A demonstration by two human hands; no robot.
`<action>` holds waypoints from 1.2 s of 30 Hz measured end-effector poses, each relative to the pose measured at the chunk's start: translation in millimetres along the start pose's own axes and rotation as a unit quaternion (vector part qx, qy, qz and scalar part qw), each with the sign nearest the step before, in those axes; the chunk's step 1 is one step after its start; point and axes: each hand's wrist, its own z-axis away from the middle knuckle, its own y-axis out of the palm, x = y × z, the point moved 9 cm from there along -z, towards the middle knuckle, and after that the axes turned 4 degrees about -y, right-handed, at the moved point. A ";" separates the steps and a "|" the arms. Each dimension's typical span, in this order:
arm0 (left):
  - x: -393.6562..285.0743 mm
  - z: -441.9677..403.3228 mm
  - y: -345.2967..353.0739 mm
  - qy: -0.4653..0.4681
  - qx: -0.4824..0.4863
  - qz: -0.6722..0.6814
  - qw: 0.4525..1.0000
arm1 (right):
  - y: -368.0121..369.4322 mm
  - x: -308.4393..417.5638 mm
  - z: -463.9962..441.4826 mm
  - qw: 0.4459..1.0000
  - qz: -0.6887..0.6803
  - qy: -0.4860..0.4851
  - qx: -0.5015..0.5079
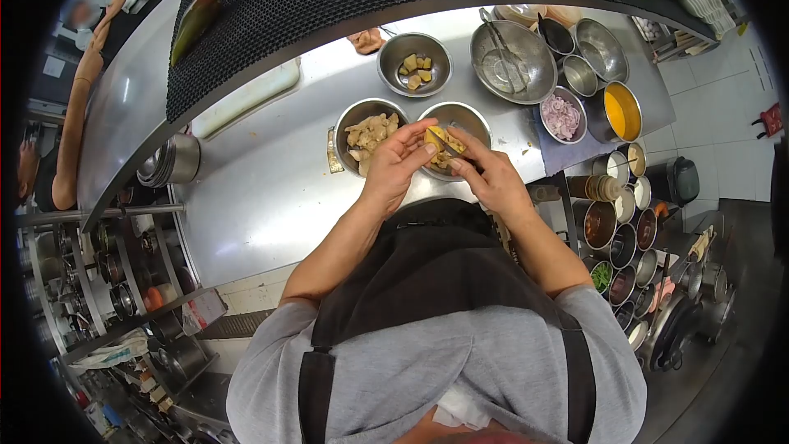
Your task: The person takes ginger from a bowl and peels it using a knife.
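Over the right steel bowl (486,125), my left hand (389,171) pinches a yellow piece of peeled ginger (435,136). My right hand (500,182) grips a small knife (449,147), its dark blade against the ginger; its handle is mostly hidden in my fingers. Scraps of peel (445,162) lie in the bowl below my hands. Just left of it, another steel bowl (339,159) holds knobbly ginger roots (371,133) with skin on. Farther back, a third steel bowl (383,62) contains several yellow peeled chunks (415,67).
A large steel bowl (486,74) with tongs stands back right, near chopped red onion (560,117) and a pot of yellow liquid (622,113). Several sauce containers (600,224) crowd the right. A shelf (329,2) with a long pepper (197,23) overhangs the counter. Another person's arm (76,119) shows far left.
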 end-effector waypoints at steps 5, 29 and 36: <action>2.6 2.4 4.2 0.011 -0.005 -0.031 0.999 | -1.8 2.8 -3.3 1.000 -0.013 0.008 -0.015; 5.9 -5.9 -11.7 -0.013 -0.016 0.048 0.999 | 4.0 10.0 0.6 0.999 0.030 0.026 0.014; 3.6 -4.5 -10.8 0.008 -0.025 0.010 1.000 | 5.0 10.6 -1.3 1.000 0.023 -0.003 0.004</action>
